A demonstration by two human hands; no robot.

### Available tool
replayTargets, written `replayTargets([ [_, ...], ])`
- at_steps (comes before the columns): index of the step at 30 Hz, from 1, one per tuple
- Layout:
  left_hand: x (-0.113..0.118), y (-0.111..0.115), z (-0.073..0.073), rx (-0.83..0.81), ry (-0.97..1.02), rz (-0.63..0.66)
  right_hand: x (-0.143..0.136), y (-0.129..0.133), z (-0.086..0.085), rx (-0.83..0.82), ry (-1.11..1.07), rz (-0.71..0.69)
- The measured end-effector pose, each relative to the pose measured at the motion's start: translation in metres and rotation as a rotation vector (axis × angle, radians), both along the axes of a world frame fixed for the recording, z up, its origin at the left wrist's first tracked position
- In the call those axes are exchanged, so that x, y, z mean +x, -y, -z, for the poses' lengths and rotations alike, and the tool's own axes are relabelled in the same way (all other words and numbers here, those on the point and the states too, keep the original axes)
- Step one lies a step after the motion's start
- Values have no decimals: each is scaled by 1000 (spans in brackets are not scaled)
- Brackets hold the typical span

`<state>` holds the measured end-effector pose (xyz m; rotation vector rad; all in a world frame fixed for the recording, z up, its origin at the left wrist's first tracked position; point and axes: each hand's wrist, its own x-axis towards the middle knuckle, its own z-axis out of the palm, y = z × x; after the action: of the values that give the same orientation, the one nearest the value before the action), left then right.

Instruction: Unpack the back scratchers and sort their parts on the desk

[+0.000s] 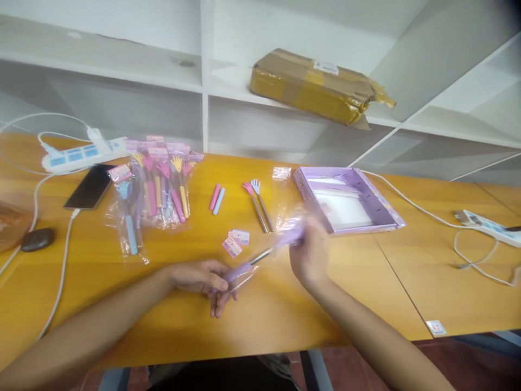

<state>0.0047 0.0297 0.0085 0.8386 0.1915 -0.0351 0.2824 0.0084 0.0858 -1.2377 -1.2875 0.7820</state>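
Observation:
A purple back scratcher (260,256) with a metal rod is stretched between my hands, inside a clear plastic bag. My left hand (203,278) closes its thumb and fingers on the handle end. At the hand-shaped end, my right hand (311,254) is closed and smeared by motion, so its exact grip on scratcher or bag is unclear. Beyond them lie a pink and a blue scratcher head on metal rods (262,209), loose pink and blue handles (217,199), small printed cards (235,243) and a clear bag (281,190).
Several bagged back scratchers (160,182) lie at the left near a phone (90,187) and a power strip (83,155). An open purple box (368,222) stands right of centre. A taped carton (311,87) rests on the shelf above. Cables cross both sides.

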Motion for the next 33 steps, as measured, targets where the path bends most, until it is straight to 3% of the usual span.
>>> replayTargets([
  [6,2,0,-7,52,-62,-35,6,-11,-11,196,-167,183],
  [10,4,2,-8,39,-68,-39,-2,-5,-2,103,-167,15],
  [12,4,2,-8,51,-73,-19,3,-7,-1,157,-191,105],
  [15,4,3,-10,76,-71,29,37,-30,-14,341,-209,386],
  [17,4,2,-11,83,-80,44,76,-60,-26,366,-180,421],
  [20,3,2,-11,63,-112,46,131,-110,-36,247,-111,344],
  [23,2,1,-9,64,-140,43,155,-152,-28,-11,194,364],
  [27,1,-1,-7,114,-175,32,141,-180,1,-190,492,341],
  [30,2,-2,-5,128,-194,15,125,-183,18,-218,617,298],
  [33,2,-4,-5,127,-203,6,115,-177,24,-238,791,241],
])
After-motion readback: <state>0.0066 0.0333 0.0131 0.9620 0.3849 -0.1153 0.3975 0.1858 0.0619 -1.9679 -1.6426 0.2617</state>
